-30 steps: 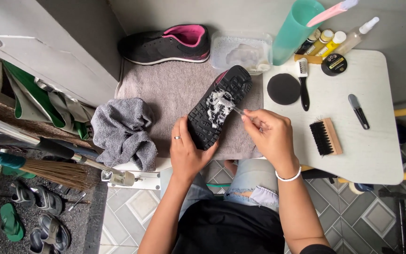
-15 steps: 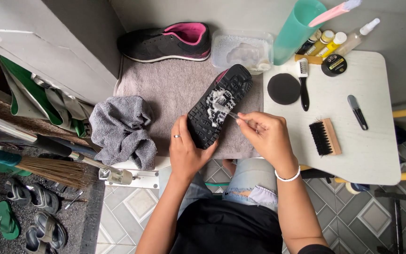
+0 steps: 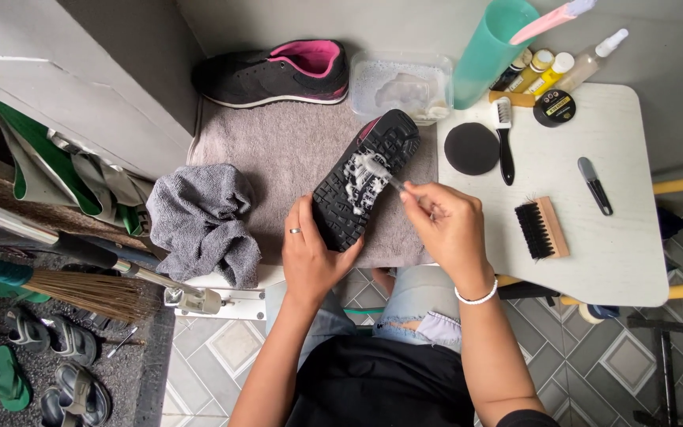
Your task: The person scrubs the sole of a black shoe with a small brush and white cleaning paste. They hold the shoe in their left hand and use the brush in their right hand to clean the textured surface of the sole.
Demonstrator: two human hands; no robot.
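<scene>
Showing black shoe [image 3: 365, 182] sole-up, treads coated white foam.

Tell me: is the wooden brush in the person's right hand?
No: the wooden brush lies untouched on the white table, while the right hand holds a thin brush against the shoe sole.

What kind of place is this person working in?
Probably a home shoe-cleaning corner: a black shoe sole foamy over a grey towel, a wooden brush on the small white table, sandals on the floor.
</scene>
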